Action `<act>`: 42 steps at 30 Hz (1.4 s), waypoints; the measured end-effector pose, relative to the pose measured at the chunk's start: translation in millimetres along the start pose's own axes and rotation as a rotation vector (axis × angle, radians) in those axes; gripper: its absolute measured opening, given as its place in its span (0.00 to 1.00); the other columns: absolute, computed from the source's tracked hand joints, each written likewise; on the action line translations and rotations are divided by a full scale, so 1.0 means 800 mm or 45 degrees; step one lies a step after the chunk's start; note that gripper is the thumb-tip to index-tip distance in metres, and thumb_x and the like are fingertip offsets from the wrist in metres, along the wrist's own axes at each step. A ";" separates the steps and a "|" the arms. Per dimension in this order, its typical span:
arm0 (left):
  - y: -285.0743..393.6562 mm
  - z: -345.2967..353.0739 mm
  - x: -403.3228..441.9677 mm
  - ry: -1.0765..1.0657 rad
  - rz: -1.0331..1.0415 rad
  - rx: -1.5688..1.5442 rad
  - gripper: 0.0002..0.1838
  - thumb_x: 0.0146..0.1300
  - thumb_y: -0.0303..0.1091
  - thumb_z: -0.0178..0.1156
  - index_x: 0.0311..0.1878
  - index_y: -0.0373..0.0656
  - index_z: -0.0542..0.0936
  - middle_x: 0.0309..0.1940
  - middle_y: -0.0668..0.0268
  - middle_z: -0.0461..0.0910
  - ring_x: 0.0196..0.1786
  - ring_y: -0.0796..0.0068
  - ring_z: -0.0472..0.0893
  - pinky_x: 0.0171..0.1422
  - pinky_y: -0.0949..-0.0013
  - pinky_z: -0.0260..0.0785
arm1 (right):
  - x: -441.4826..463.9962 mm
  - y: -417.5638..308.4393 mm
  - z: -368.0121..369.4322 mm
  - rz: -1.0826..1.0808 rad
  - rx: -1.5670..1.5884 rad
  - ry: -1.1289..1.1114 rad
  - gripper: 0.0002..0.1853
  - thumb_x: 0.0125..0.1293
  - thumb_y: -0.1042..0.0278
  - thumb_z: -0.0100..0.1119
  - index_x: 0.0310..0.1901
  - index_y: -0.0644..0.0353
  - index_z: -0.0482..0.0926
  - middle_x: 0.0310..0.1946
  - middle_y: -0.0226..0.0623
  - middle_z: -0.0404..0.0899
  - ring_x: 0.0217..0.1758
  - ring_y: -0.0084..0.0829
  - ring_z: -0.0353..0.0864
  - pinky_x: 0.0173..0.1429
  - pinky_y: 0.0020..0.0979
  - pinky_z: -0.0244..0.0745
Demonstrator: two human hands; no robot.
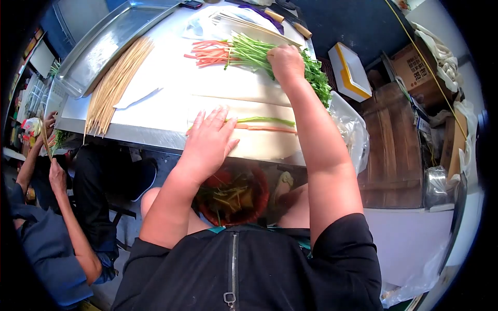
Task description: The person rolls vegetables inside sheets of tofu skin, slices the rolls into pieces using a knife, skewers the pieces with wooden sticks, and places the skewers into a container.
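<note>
My left hand (210, 137) lies flat, fingers a little apart, on the left end of a pale, thin sheet (259, 147) that looks like tofu skin. Under and beside its fingers run a green pepper-like strip (270, 122) and an orange-red strip (267, 128), laid lengthwise. Farther back, my right hand (287, 62) has its fingers closed on the bunch of coriander (254, 52); the fingertips are partly hidden. Coriander leaves (316, 78) spread to its right. Red-orange strips (210, 53) lie at the left end of the stems.
Bamboo skewers (116, 85), a knife (137, 98) and a metal tray (111, 44) occupy the table's left. A red tub (233, 197) stands below the front edge. At left, another person's hand (57, 176) holds thin sticks. A yellow-and-white box (350, 72) sits right.
</note>
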State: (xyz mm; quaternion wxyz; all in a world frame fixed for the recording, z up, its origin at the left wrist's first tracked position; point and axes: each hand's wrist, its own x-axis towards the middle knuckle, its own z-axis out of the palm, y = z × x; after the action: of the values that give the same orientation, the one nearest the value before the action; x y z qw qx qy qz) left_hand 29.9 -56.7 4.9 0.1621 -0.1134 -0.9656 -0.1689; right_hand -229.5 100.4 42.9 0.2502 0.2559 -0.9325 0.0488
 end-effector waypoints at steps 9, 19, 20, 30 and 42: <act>-0.002 -0.001 0.000 0.044 0.020 -0.040 0.26 0.67 0.42 0.61 0.65 0.40 0.74 0.68 0.50 0.69 0.73 0.55 0.67 0.80 0.51 0.50 | 0.040 0.041 -0.055 0.209 0.792 0.259 0.06 0.62 0.64 0.69 0.39 0.51 0.90 0.35 0.34 0.87 0.37 0.26 0.85 0.47 0.28 0.78; -0.007 0.000 0.000 0.099 0.010 -0.126 0.28 0.64 0.41 0.64 0.64 0.40 0.74 0.66 0.50 0.71 0.73 0.56 0.67 0.80 0.50 0.50 | 0.010 0.031 -0.151 0.379 2.073 0.541 0.09 0.70 0.78 0.57 0.49 0.70 0.72 0.40 0.47 0.83 0.38 0.35 0.87 0.44 0.31 0.88; -0.008 -0.001 0.002 0.201 0.003 -0.135 0.30 0.65 0.41 0.63 0.67 0.38 0.71 0.66 0.49 0.71 0.72 0.56 0.67 0.79 0.51 0.52 | 0.000 0.026 -0.152 0.377 2.079 0.533 0.09 0.70 0.78 0.57 0.49 0.70 0.72 0.40 0.47 0.83 0.38 0.35 0.87 0.44 0.31 0.88; -0.074 -0.041 0.009 0.955 -0.789 -1.933 0.33 0.78 0.38 0.49 0.77 0.33 0.50 0.68 0.45 0.67 0.70 0.55 0.69 0.74 0.59 0.63 | -0.150 -0.065 -0.077 0.750 2.901 0.117 0.05 0.73 0.77 0.52 0.46 0.63 0.69 0.40 0.45 0.81 0.42 0.35 0.85 0.50 0.33 0.86; -0.047 -0.014 0.012 0.946 -0.470 -1.184 0.25 0.76 0.38 0.52 0.70 0.32 0.65 0.68 0.49 0.69 0.73 0.60 0.67 0.77 0.55 0.57 | -0.215 -0.082 -0.082 1.060 2.414 0.221 0.10 0.72 0.76 0.56 0.50 0.67 0.69 0.43 0.49 0.81 0.42 0.38 0.86 0.46 0.34 0.88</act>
State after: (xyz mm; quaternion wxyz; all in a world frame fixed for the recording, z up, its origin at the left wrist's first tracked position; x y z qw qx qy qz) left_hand 13.9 -93.4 7.4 0.3890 0.0628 -0.6737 -0.6252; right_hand -39.8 136.0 13.4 -0.0242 0.0010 -0.5048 0.8629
